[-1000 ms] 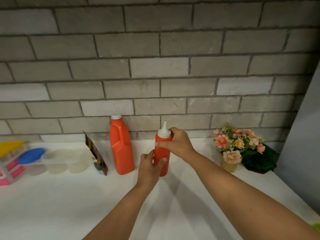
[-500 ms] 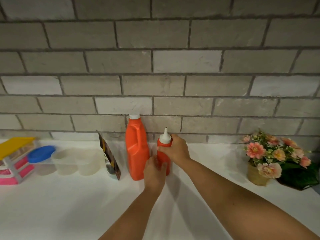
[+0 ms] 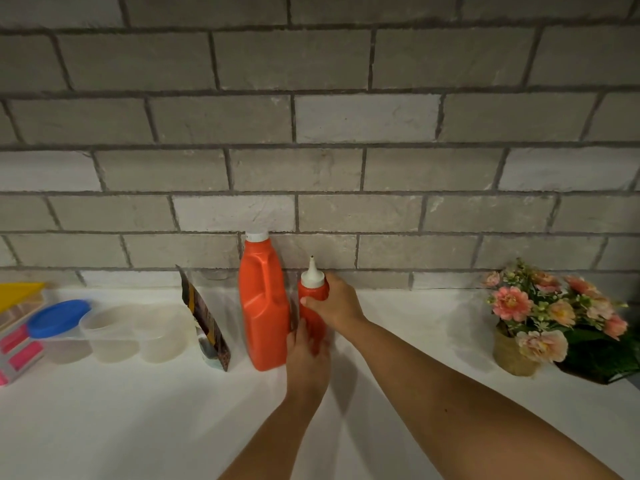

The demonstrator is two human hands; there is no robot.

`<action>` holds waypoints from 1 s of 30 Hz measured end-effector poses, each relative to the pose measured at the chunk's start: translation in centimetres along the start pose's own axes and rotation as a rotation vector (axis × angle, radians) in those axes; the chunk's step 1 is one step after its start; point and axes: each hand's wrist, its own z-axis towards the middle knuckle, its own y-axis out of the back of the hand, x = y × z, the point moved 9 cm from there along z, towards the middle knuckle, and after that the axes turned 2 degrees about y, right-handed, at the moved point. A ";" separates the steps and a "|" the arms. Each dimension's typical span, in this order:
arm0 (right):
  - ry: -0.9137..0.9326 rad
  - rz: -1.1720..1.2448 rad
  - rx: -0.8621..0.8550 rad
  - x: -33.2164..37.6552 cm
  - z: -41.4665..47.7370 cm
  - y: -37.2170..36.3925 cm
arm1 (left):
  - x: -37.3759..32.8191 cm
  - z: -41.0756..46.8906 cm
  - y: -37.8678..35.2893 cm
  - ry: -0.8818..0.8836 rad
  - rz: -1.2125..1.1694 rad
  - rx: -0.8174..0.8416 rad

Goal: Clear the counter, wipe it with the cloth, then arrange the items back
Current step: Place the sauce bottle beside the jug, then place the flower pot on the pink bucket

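A red squeeze bottle [image 3: 312, 308] with a white nozzle stands upright on the white counter [image 3: 104, 427], close to the brick wall. My right hand [image 3: 336, 301] wraps its upper part from the right. My left hand [image 3: 306, 355] grips its lower part from the front and hides its base. Right beside it on the left stands a taller red jug [image 3: 265, 303] with a white cap. No cloth is in view.
A dark packet [image 3: 207, 323] leans left of the jug. Clear plastic tubs [image 3: 138, 332], one with a blue lid [image 3: 57, 317], and a pink and yellow organiser [image 3: 17, 327] sit at far left. A potted flower bunch [image 3: 540, 320] stands at right.
Both hands have carried the squeeze bottle back toward the wall and left, until it stands right beside the red jug. The view has shifted left.
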 end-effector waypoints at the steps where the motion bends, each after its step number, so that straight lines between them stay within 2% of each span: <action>1: -0.006 0.009 0.021 0.0 -0.1 0.0 | -0.1 -0.2 -0.1 0.013 0.006 0.000; 5: -0.017 0.037 0.083 -0.1 -1.5 1.1 | -0.8 -0.9 -0.2 -0.024 0.019 -0.015; 11: -0.156 0.062 0.010 -3.5 -6.2 5.5 | -1.5 -2.3 -1.9 -0.041 0.030 -0.054; 16: -0.244 0.004 -0.103 -9.7 -12.0 9.5 | -3.0 -4.9 -6.6 -0.022 0.036 0.027; 23: -0.471 0.079 -0.502 -19.5 -17.1 19.5 | -4.2 -7.2 -14.4 0.016 -0.024 0.182; 26: -0.455 0.099 -0.556 -21.3 -17.1 22.3 | -3.8 -7.4 -17.6 0.093 -0.093 0.278; 30: -0.364 0.132 -0.533 -21.8 -15.8 23.7 | -3.8 -6.8 -21.2 0.160 -0.127 0.427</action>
